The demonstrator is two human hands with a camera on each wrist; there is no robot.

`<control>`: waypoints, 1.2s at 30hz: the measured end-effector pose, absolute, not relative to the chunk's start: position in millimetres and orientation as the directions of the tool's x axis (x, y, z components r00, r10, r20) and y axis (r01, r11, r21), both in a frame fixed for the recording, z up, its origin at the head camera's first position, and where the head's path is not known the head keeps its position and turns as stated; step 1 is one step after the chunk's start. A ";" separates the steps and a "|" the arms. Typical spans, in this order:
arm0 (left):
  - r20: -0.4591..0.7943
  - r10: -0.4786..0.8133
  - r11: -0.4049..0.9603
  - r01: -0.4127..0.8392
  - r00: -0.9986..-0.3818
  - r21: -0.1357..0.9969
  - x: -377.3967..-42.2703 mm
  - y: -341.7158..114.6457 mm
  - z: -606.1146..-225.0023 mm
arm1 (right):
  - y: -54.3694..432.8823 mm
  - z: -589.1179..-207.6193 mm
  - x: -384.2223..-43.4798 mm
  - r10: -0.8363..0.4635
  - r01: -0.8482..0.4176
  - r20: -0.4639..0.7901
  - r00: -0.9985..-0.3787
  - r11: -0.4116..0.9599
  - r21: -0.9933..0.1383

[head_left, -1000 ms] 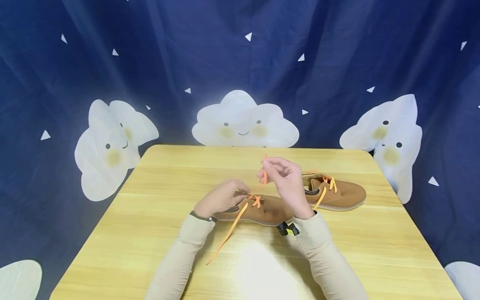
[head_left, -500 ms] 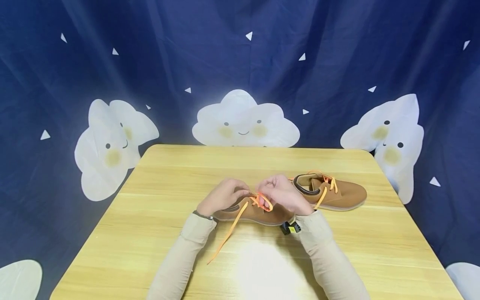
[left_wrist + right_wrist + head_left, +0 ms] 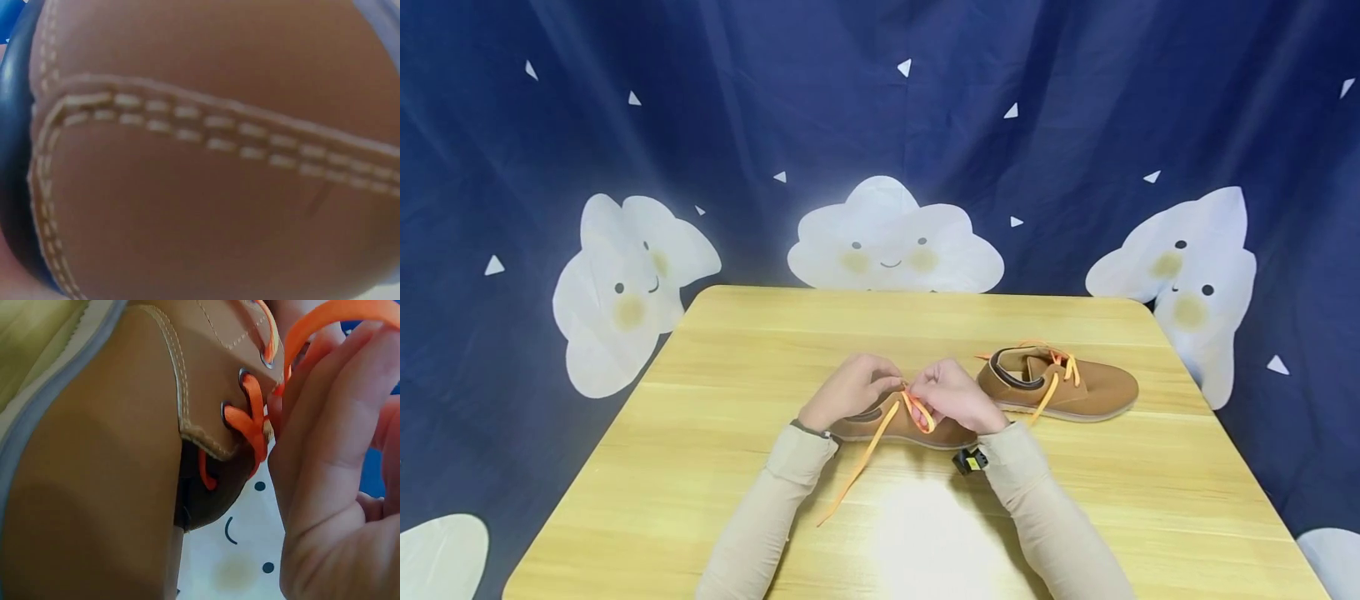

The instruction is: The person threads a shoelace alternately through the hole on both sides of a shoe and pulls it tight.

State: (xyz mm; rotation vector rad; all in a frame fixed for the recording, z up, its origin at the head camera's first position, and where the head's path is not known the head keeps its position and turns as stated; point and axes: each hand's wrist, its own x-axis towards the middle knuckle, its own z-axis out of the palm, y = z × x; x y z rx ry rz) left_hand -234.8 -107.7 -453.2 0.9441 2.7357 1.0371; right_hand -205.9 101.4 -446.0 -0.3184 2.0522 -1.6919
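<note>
A brown shoe (image 3: 951,435) with orange laces lies on the table, toe to the right. At the top of its opening my left hand (image 3: 853,387) grips the shoe, fingers curled, fingertips partly hidden. Stitched brown leather (image 3: 206,219) fills the left wrist view at close range. My right hand (image 3: 952,393) pinches an orange shoelace (image 3: 921,414), which bends in a loop over the eyelets. In the right wrist view the shoelace (image 3: 337,312) arches over the curled fingers (image 3: 337,425). A second lace end (image 3: 857,471) trails towards the front of the table.
A second brown shoe (image 3: 1093,392) with orange laces sits to the right, behind my right hand. A small black device (image 3: 970,461) hangs at the right wrist. Past the wooden table's (image 3: 625,467) back edge hangs a dark blue curtain (image 3: 880,100) with white clouds.
The right hand has come down from above the shoe with the shoelace, bending it into a loop, then moved slightly left beside the left hand. The left hand stays at the shoe's opening.
</note>
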 end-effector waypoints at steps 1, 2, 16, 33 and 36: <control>0.145 0.570 0.579 0.520 -0.809 0.628 -234.7 -107.4 -453.0 | 100.7 -446.0 -205.1 -0.443 0.102 -0.195 -0.875 0.225 -0.969; 0.141 0.570 0.576 0.516 -0.810 0.634 -234.6 -107.1 -452.8 | 100.0 -446.1 -204.4 -0.431 0.093 -0.189 -0.882 0.233 -0.968; 0.114 0.605 0.526 0.503 -0.788 0.686 -234.4 -110.6 -446.4 | 93.7 -442.6 -198.1 -0.320 -0.126 -0.063 -0.945 0.537 -0.834; -0.040 0.611 0.463 0.316 -0.791 0.828 -233.3 -116.4 -441.7 | 95.6 -427.0 -190.6 -0.360 -0.238 -0.029 -0.933 0.674 -0.699; -0.035 0.589 0.493 0.325 -0.807 0.807 -232.5 -115.3 -440.4 | 108.7 -420.4 -193.4 -0.409 -0.285 -0.016 -0.913 0.664 -0.691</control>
